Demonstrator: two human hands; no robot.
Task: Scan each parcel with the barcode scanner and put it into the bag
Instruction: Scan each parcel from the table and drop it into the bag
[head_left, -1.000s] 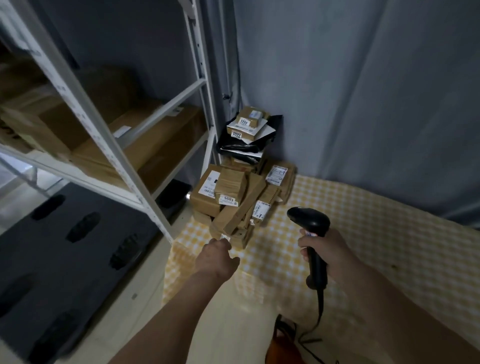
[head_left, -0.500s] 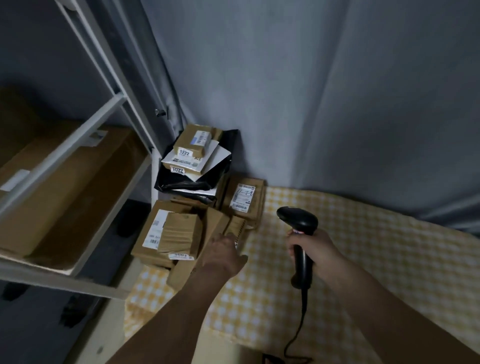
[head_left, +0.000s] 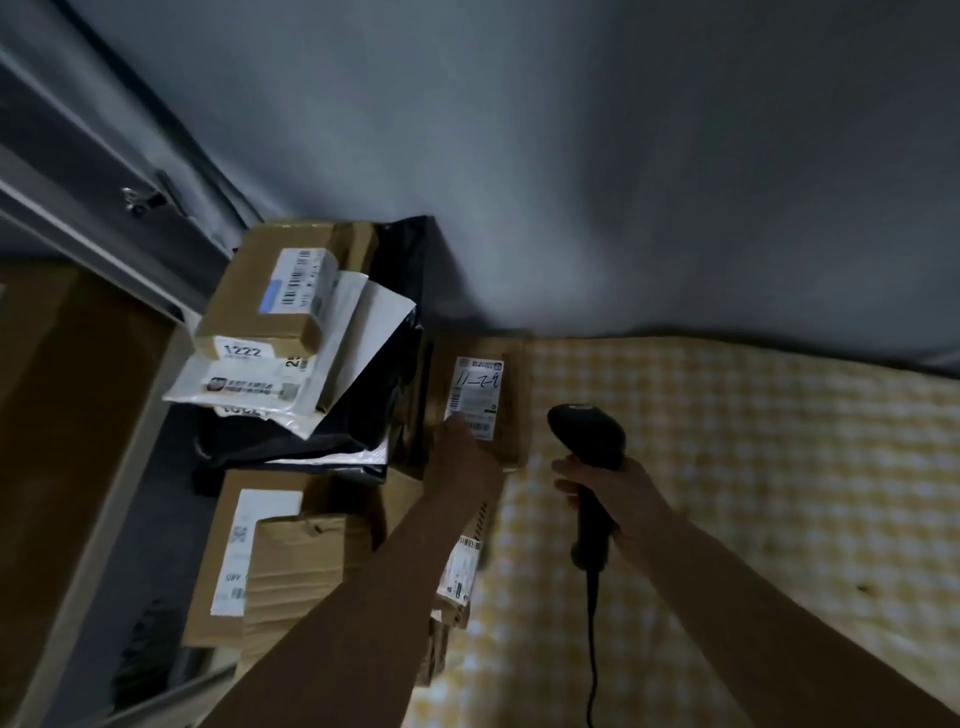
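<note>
The left hand (head_left: 460, 462) reaches far into the pile of parcels at the left end of the desk (head_left: 753, 467), which wears a yellow and white checked cloth. Its fingertips touch the near left edge of a brown parcel (head_left: 480, 402) that leans against the grey curtain (head_left: 571, 156) at the back. This parcel has a white label with black writing and a barcode on it. The fingers look mostly straight, and the hand is seen from behind, so I cannot tell if they grip the box or only touch it.

The right hand (head_left: 610, 493) has a closed grip around the handle of the black barcode scanner (head_left: 589, 457). The scanner stands upright, just to the right of the brown parcel, and its head points toward the far left. Its black cord hangs down to the near edge of the picture.

To the left of the brown parcel is a stack. A small box marked 1222 (head_left: 270, 296) sits on top, above a flat white mailer (head_left: 291, 379) and a shiny black bag parcel (head_left: 322, 436). Nearer to the person lie more brown boxes, one with a big white label (head_left: 254, 551), and the left arm crosses over them. A grey metal shelf frame (head_left: 104, 218) stands at the far left.
</note>
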